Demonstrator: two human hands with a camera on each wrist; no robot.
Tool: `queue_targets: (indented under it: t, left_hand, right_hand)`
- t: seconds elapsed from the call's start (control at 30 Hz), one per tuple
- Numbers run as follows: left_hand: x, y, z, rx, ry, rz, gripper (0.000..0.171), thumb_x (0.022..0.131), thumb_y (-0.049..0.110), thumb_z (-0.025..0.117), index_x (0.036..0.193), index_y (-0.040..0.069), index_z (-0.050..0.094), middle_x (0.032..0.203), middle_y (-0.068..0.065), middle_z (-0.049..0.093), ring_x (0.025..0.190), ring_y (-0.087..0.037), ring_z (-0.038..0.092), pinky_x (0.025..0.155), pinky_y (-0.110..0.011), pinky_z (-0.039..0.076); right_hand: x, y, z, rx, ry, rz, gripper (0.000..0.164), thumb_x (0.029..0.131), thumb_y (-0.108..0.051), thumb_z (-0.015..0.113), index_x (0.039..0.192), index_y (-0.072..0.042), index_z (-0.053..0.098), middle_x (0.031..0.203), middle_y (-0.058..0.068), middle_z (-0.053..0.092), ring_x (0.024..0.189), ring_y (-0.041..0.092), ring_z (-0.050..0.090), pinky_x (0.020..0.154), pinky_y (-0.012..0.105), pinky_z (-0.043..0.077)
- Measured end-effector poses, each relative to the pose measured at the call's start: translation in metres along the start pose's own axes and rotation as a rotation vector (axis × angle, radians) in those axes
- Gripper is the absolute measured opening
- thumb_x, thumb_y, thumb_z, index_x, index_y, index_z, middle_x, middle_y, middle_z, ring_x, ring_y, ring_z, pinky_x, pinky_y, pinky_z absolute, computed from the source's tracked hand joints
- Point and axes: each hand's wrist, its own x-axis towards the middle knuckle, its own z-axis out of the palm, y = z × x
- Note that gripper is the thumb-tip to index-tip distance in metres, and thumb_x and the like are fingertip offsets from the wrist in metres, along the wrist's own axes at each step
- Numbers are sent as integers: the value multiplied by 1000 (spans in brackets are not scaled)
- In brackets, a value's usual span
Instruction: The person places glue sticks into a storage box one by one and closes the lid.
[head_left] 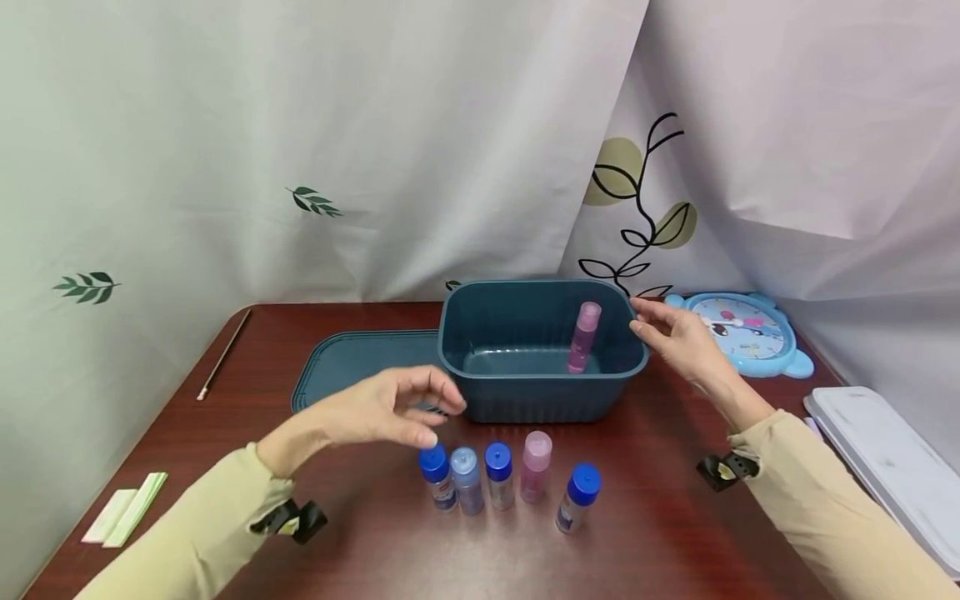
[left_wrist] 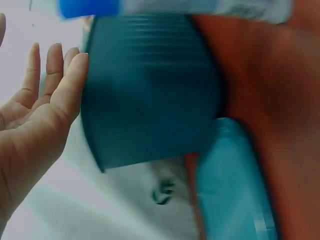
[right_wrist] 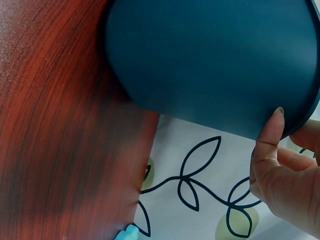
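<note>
A dark teal plastic bin stands on the table, with a small pink capped bottle leaning inside it. My right hand pinches the bin's right rim; in the right wrist view the thumb lies along the outer wall. My left hand, fingers loosely bent and holding nothing, hovers by the bin's front left corner. Just below it a row of small bottles stands in front of the bin: a blue-capped one, a pale blue one, another blue-capped one, a pink one and a blue-capped one.
Behind the left hand lies a flat teal lid, partly hidden by the bin. A blue animal-shaped clock and a white case lie at the right. At the left are a pencil and pale green strips.
</note>
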Motion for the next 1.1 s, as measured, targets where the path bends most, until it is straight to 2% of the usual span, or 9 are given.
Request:
queue_targets:
  t: [0.07,0.17,0.33,0.43,0.57,0.7,0.87,1.0,1.1]
  left_hand:
    - [-7,-10,5,-17,2,-10,44,85,14,71,118,-5,49,121,-18,52,115,-22,52,100,-36,45]
    - [-14,-20,12,-39,9,-16,45,83,12,72,117,-5,47,118,-16,52,112,-21,53,98,-30,47]
    - [-19,-31,20,-105,-3,9,44,84,6,70,114,-11,44,108,-13,54,101,-18,59,84,-26,53]
    - [-20,-35,23,-85,13,47,36,85,3,67,111,-11,47,102,-12,57,94,-16,63,80,-28,55]
    - [-22,-32,19,7,68,75,26,87,2,65,108,-5,54,96,-7,61,90,-14,63,77,-30,56]
    - [-22,-9,4,122,154,89,24,88,4,64,110,-2,56,94,-5,63,87,-16,61,75,-31,55]
    - [-11,48,-20,254,309,80,26,89,10,64,113,3,55,97,-10,60,87,-24,58,76,-33,54]
    - [18,80,-29,221,401,84,32,91,13,63,120,3,53,104,-13,58,94,-25,57,84,-35,55]
    - [52,82,-27,158,425,98,34,91,11,62,122,3,53,107,-13,58,97,-23,59,87,-39,53]
  right_hand:
    - [0,0,0,-1,-6,6,47,99,-21,49,138,4,42,116,24,54,104,22,53,71,3,42]
    - [-1,-1,0,10,-15,10,48,99,-23,48,139,3,41,118,24,53,109,30,51,72,3,42]
    - [-1,-1,0,7,-11,8,48,99,-22,48,139,3,41,117,23,54,107,28,51,72,3,42]
    - [-1,0,-1,4,-7,6,48,99,-22,49,139,4,41,114,22,54,103,24,52,72,3,43]
    - [0,0,0,8,-3,3,47,99,-21,49,138,4,42,112,21,54,91,8,54,71,5,43]
    - [1,0,0,16,0,-3,47,98,-20,50,138,4,42,113,22,55,85,-6,51,71,4,44]
    - [0,0,-1,12,3,-4,46,99,-19,49,138,4,42,113,22,55,86,-6,50,71,5,43]
    - [-1,1,-1,15,3,1,47,99,-20,49,138,4,42,112,21,54,86,-5,50,70,6,44]
    - [-1,1,0,25,0,7,47,99,-20,49,138,4,41,112,21,54,87,-2,51,70,6,44]
